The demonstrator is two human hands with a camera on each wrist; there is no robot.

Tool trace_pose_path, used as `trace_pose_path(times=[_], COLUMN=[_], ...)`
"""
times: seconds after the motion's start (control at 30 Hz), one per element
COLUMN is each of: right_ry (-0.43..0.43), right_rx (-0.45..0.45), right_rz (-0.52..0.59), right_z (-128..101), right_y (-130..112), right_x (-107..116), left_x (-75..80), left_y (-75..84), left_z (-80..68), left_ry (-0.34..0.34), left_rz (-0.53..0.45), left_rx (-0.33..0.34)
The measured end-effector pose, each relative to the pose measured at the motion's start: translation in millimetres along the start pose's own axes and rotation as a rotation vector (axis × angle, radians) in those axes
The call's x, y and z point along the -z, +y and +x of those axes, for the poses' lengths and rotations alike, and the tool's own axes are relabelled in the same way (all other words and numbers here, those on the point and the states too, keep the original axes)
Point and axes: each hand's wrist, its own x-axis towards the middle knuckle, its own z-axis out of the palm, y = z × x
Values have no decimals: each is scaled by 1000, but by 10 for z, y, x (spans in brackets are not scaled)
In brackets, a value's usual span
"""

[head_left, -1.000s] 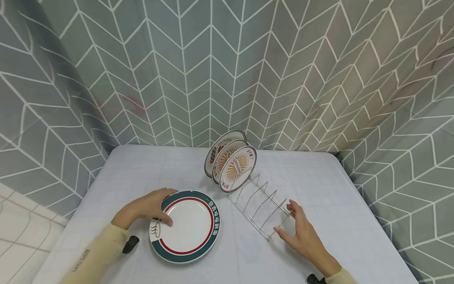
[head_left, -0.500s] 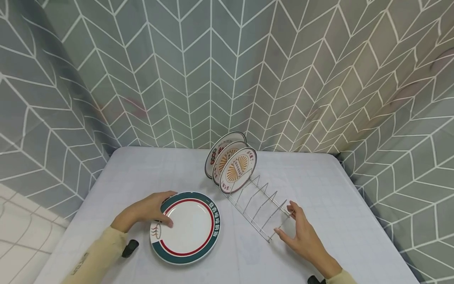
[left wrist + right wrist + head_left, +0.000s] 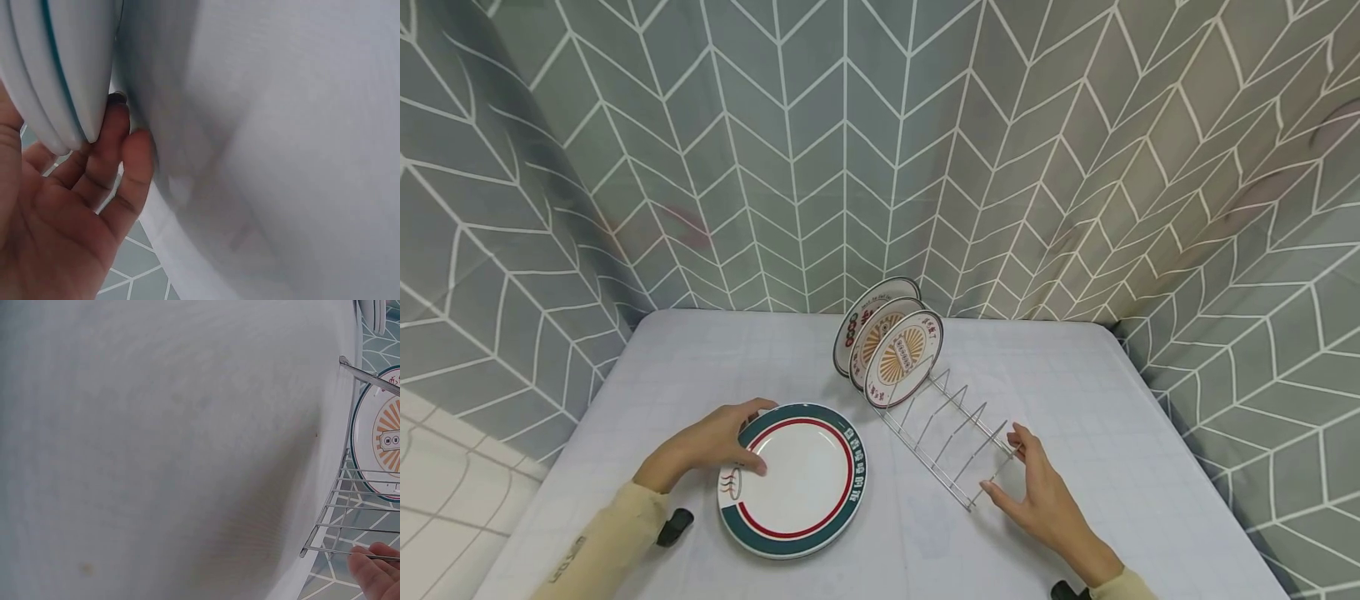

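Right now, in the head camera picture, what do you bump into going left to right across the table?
Left hand → big flat plate → wire rack → right hand.

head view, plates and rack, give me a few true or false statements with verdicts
1. Three plates stand upright in the wire rack. True.
2. The left hand holds the big green-rimmed plate at its left rim. True; the thumb lies on top, and the left wrist view shows fingers under the edge.
3. The right hand holds a plate. False; it touches the near end of the rack and holds no plate.
4. The rack's near slots are full. False; the slots nearest the person hold nothing, and the plates sit at the far end.
5. The green-rimmed plate stands in the rack. False; it is at the table, left of the rack.
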Motion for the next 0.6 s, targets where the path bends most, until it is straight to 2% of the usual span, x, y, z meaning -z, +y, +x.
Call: trace_pose_path(times=[0.27,0.47,0.6], right_ry=[4,11,10], right_rx=[11,11,11], right_rz=[4,0,-3], right_z=[4,6,1], right_y=[0,11,16], right_x=[1,-3,-6], left_x=[22,31,66], left_y=[24,52,122], left_z=[-7,-9,-15], left_ry=[43,91,144], left_rz=[-12,22,86], left_rx=[10,-54,-118])
